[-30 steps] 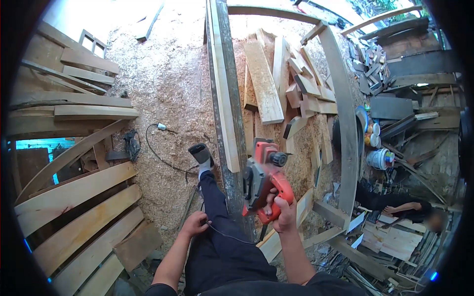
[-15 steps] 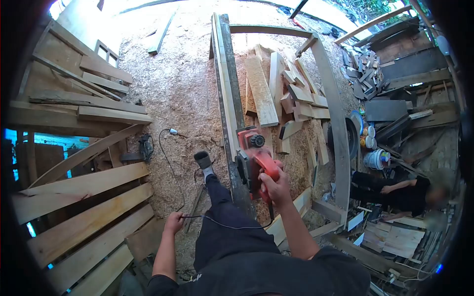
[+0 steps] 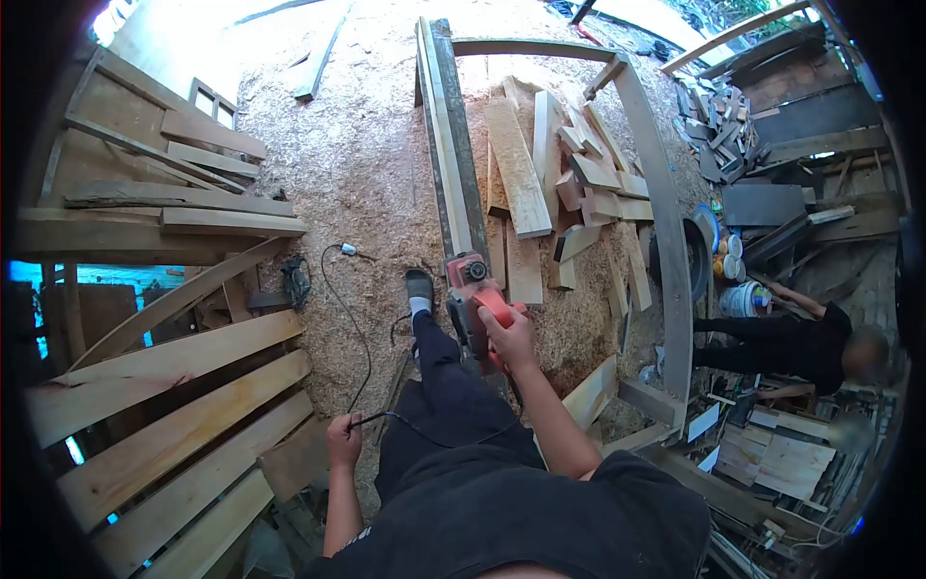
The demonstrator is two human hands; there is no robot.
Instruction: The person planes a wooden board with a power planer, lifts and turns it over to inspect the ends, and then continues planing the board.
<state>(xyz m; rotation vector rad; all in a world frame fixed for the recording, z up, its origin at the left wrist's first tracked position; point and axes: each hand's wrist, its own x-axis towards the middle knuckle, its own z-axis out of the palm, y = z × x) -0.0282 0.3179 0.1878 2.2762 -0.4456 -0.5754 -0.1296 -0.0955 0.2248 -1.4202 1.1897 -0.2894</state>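
My right hand [image 3: 511, 338] is wrapped round the handle of a red electric hand planer [image 3: 471, 273], whose dark knob faces up and forward. The planer is over the near part of a long pale wood strip [image 3: 449, 145] lying along a dark beam [image 3: 461, 125]; whether its sole touches the wood is hidden. Off to the left, my left hand [image 3: 343, 441] is closed on the black power cord [image 3: 386, 416]. That cord sags across my thigh toward the planer, and its other stretch runs forward over the ground to a white connector [image 3: 348, 249].
A wooden frame [image 3: 651, 193] surrounds a pile of cut boards [image 3: 521, 174] on the right. Long planks [image 3: 193, 420] are stacked at left. Shavings [image 3: 357, 154] cover the ground. Another person [image 3: 791, 343] is at right, one arm near a white bucket [image 3: 743, 299].
The planer and my right hand have shifted left, and the planer sits more upright in view. My left hand still grips the cord. The other person's arm now reaches toward the bucket.
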